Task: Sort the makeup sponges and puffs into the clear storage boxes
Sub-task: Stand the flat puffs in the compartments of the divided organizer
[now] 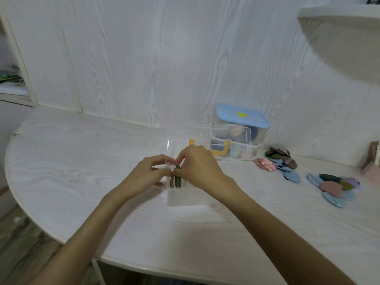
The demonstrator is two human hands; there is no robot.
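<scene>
In the head view, my left hand and my right hand meet over a small clear box on the white table, both pinching with curled fingers the dark green puffs that stand on edge inside it. To do this step well, I think I should keep the puffs upright and press them down evenly, so they sit packed and do not spring out. The other puffs lie well apart to my right in two loose piles, and a blue-lidded box stands behind an open clear case.
</scene>
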